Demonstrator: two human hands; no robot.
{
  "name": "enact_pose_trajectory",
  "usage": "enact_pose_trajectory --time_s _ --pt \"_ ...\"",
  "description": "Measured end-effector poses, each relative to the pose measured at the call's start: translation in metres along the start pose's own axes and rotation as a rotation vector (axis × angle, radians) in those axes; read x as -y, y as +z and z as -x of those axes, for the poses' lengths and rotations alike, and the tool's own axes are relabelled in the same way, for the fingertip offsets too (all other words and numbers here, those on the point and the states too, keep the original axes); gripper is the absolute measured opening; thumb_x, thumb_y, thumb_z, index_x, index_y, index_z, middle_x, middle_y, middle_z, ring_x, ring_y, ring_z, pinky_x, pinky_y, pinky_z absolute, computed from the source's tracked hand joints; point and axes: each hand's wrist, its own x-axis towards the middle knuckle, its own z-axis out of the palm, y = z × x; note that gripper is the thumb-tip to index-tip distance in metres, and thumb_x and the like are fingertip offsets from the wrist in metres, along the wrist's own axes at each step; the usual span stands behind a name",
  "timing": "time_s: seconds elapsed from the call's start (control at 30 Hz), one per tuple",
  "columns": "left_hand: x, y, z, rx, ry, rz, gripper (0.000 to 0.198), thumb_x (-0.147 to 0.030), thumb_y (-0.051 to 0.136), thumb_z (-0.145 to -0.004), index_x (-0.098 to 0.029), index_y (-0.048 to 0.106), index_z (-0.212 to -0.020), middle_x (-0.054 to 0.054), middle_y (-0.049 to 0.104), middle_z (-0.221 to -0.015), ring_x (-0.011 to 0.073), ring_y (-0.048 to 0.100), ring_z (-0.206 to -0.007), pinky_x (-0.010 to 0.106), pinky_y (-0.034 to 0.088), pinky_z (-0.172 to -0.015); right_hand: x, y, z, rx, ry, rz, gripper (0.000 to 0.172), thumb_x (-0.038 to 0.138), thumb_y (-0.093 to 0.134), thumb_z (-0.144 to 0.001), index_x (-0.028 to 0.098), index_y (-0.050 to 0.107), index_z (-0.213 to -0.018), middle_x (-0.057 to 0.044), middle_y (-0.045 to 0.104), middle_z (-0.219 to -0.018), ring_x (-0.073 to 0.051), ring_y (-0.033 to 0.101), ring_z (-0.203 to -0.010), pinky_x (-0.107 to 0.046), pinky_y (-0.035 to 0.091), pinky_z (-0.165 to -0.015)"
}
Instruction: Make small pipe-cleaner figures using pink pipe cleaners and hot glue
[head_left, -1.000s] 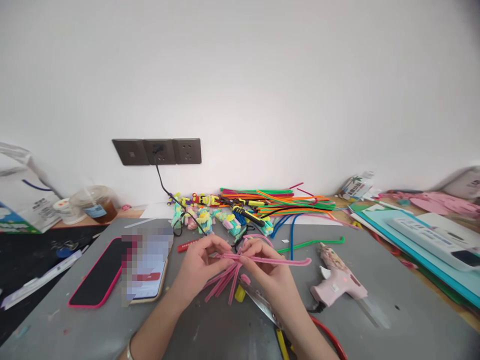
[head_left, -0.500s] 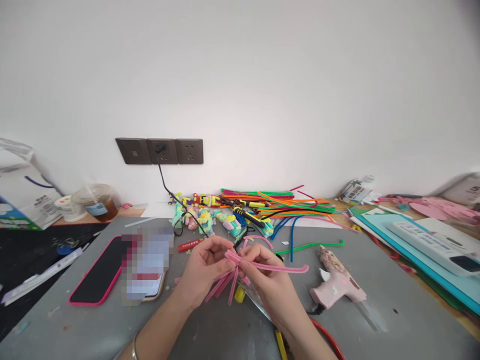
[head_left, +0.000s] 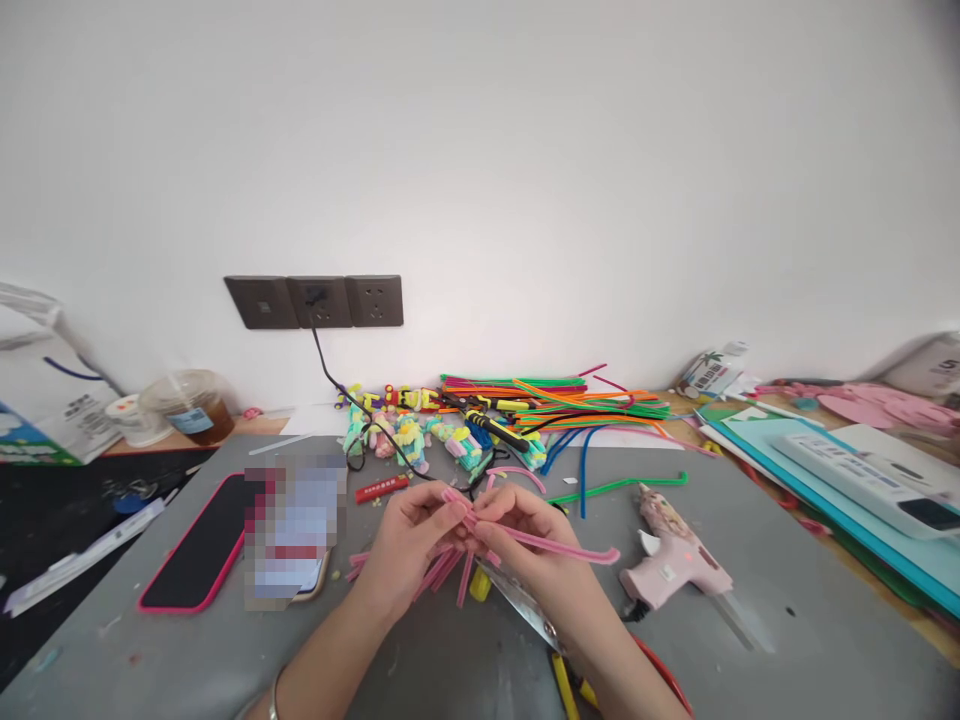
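Broadly, a grey, speckled tabletop (head_left: 787,640) carries a loose heap of multicoloured fuzzy pipe cleaners (head_left: 570,400) along its far edge. A black smartphone in a pink case (head_left: 196,548) lies toward the left edge and a pink plastic glue gun (head_left: 675,572) toward the right. Near the middle, the left hand (head_left: 409,545) and right hand (head_left: 541,565) meet. Both sets of fingers (head_left: 459,510) pinch a long pink fuzzy pipe cleaner (head_left: 574,547), whose free end runs rightward past the right hand. Short pink pipe-cleaner pieces (head_left: 442,575) fan out just below the pinch.
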Motion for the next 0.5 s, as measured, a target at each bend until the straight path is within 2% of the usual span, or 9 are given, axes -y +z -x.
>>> enact_pose_trajectory --time_s 0.23,0.37,0.5 --pt "-0.006 -0.001 -0.002 -0.061 -0.038 -0.018 0.033 -0.039 0.093 -0.06 -0.013 0.073 -0.063 0.0 0.068 -0.059 0.0085 0.061 -0.055 0.017 0.052 -0.056 0.011 -0.013 0.001 0.053 -0.085 0.254 0.013 0.032 0.078 -0.081 0.02 0.074 -0.079 -0.006 0.073 -0.083 -0.019 0.067 -0.078 -0.03 0.053 -0.07" --pt "-0.006 -0.002 -0.002 -0.025 -0.081 -0.021 0.035 -0.041 0.092 -0.059 -0.012 0.072 -0.06 0.001 0.067 -0.057 0.0088 0.061 -0.055 0.018 0.052 -0.059 0.013 -0.013 0.001 0.102 -0.097 0.286 0.014 0.033 0.075 -0.084 0.02 0.073 -0.079 -0.004 0.068 -0.077 -0.019 0.061 -0.074 -0.03 0.049 -0.067" --pt "-0.003 -0.003 -0.001 0.001 -0.119 -0.021 0.035 -0.04 0.094 -0.056 -0.012 0.074 -0.063 0.002 0.068 -0.06 0.009 0.06 -0.055 0.019 0.052 -0.058 0.016 -0.017 0.002 0.213 -0.09 0.311 0.015 0.033 0.07 -0.089 0.02 0.071 -0.082 -0.003 0.061 -0.08 -0.018 0.055 -0.078 -0.03 0.044 -0.07"
